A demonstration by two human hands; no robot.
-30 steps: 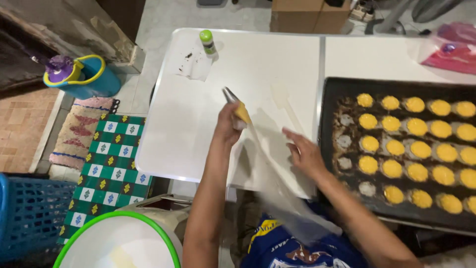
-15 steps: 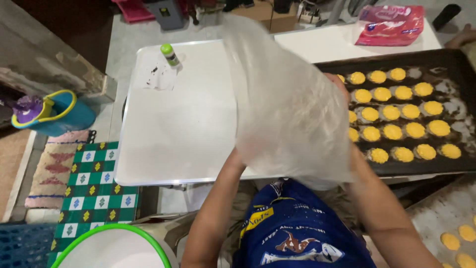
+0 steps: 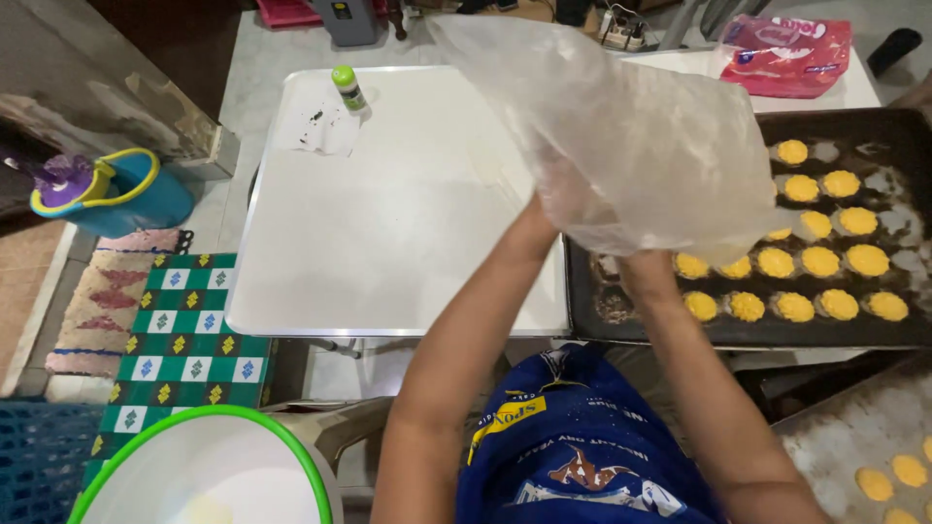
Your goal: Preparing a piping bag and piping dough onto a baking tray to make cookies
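1. Lifted above the counter [image 3: 388,262]: a large clear plastic bag [image 3: 631,146], crumpled, held up in the air in front of the camera and covering part of the dark baking tray [image 3: 874,335].
2. Left hand [image 3: 555,199] raised at the bag's left lower edge, seen dimly through the plastic; fingers apparently gathered on the film, though exact grip impossible to tell.
3. Right hand [image 3: 646,257] raised at the bag's bottom edge, mostly hidden under the plastic; fingers not clearly visible, so clenched or released cannot be told.
4. On the tray, to the right: rows of small round yellow pastries [image 3: 820,262], some slots dark and bare, several pieces veiled by the bag.
5. On the counter's far left part: a small bottle with a green cap [image 3: 348,87], upright, just beside a white paper scrap [image 3: 316,126] with dark specks.
6. Beyond the tray, at the top right: a pink plastic packet [image 3: 786,53].
7. On the floor to the left: a blue bucket with a yellow rim [image 3: 116,194], a green checked mat [image 3: 180,340] and a blue crate [image 3: 39,461] at the lower corner.
8. Near the bottom edge: a white bowl with a green rim [image 3: 204,471], and at the lower right a second tray [image 3: 854,437] with a few yellow pastries.
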